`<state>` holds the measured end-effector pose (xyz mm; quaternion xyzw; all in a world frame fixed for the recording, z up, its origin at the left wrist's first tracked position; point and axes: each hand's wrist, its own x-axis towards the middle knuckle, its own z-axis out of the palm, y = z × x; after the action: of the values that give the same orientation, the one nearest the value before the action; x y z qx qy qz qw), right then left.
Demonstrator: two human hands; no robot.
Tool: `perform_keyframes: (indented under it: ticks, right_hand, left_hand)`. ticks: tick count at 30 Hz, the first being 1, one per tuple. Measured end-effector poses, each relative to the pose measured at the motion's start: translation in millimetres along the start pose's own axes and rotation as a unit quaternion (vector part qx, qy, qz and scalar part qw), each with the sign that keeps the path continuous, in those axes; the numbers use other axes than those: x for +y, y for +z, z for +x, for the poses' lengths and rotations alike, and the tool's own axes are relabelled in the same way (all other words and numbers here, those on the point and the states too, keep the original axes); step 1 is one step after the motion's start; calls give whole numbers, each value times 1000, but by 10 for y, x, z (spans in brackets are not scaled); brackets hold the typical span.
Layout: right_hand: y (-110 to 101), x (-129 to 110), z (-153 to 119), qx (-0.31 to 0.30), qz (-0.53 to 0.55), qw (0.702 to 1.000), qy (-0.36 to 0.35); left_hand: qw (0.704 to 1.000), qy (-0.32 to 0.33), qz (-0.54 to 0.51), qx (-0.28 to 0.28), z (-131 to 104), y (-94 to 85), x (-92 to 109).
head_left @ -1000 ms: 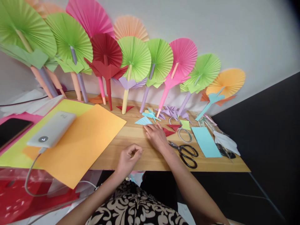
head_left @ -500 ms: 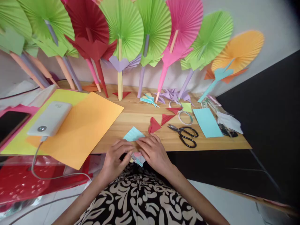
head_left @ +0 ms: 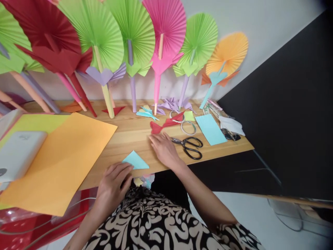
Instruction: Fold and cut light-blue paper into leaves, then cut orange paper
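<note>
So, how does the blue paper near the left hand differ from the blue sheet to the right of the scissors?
Shape: the blue triangle has three corners; the blue sheet is rectangular.
Size: the blue triangle looks smaller than the blue sheet.
Contact: the left hand has its fingertips at the blue triangle's edge; no hand is on the blue sheet.
Both are light blue and lie on the wooden table.

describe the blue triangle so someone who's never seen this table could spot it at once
On the wooden table, find the big orange sheet and look just right of it, by the near edge. The blue triangle lies there, fingers of the left hand at its left end. It shows pointed corners, unlike the larger blue rectangle beyond the scissors.
</note>
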<state>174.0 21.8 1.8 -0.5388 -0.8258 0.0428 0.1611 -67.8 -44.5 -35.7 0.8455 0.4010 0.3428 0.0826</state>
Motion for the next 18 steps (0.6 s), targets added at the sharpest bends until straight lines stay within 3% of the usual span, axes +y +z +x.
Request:
perform_keyframes:
  ticks: [4, 10, 13, 18]
  right_hand:
    - [-112, -62, 75, 39, 35, 998, -42]
    - [-39, -333, -366, -26, 131, 973, -188]
    - [75, -332, -549, -17, 143, 971, -191]
    - [199, -300, -660, 61, 157, 972, -162]
  left_hand:
    - [1000, 9, -7, -13, -33, -6, -14]
    - [999, 25, -11, -18, -118, 5, -8]
    - [999, 29, -21, -24, -138, 8, 21]
    - [999, 32, -36, -17, -142, 35, 64]
